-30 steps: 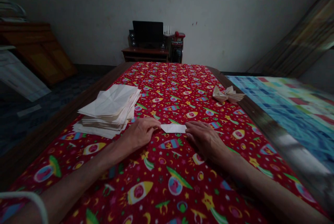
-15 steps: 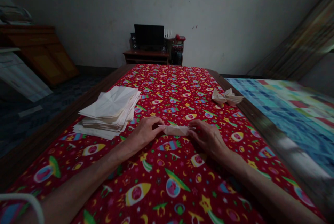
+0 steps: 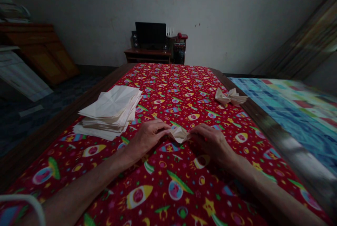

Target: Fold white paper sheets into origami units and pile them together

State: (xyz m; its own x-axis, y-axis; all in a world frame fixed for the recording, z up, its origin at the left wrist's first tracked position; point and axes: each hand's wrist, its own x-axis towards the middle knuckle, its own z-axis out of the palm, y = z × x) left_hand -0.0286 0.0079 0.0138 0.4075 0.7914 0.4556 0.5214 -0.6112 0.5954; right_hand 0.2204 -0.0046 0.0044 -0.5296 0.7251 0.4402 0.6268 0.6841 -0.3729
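A small piece of folded cream paper (image 3: 179, 135) is stretched between my two hands, just over the red patterned cloth (image 3: 158, 169). Its middle dips to a point and shows several creases. My left hand (image 3: 150, 134) pinches the left end between thumb and fingers. At the other end, my right hand (image 3: 212, 140) is closed on the paper, its fingertips partly hidden. To the left lies a stack of creased cream paper sheets (image 3: 113, 104). Pleated folded paper pieces (image 3: 230, 97) rest near the table's right edge.
The cloth covers a long table with a dark wooden edge (image 3: 259, 117). On the right is a bed with a colourful sheet (image 3: 292, 113). A dark monitor (image 3: 151, 35) stands on a desk by the far wall. A white curved cable (image 3: 28, 199) crosses the lower left corner.
The folded paper between my hands has gone from a narrow flat strip to a bent shape with a pointed middle. My hands have come slightly closer together.
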